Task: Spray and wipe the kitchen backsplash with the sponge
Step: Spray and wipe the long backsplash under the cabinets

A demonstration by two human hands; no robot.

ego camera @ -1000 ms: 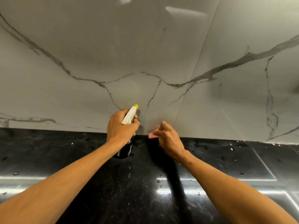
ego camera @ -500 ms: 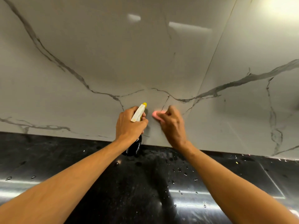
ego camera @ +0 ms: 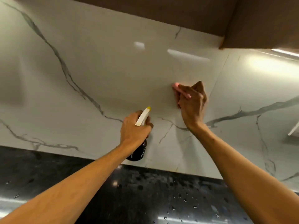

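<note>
1. Since half a second ago, our right hand point(ego camera: 192, 102) has climbed up and to the right across the backsplash point(ego camera: 97, 70), taking the sponge point(ego camera: 175, 85) with it. Our left hand point(ego camera: 134, 128) has stayed lower down, and our view has tipped upward.
2. Nearest us, the black countertop point(ego camera: 80, 172) is wet and dotted with water drops point(ego camera: 165, 217).
3. Above it, our left hand is wrapped round the neck of the spray bottle point(ego camera: 139, 152). Its dark body hangs below the fist, in front of the foot of the wall, and its white head with a yellow tip points at the backsplash.
4. Farther on, our right hand grips the pink sponge with fingers curled over it and presses it against the grey-veined backsplash, above and to the right of the bottle.
5. Farthest off, a brown cabinet point(ego camera: 161, 10) overhangs the top of the backsplash.
</note>
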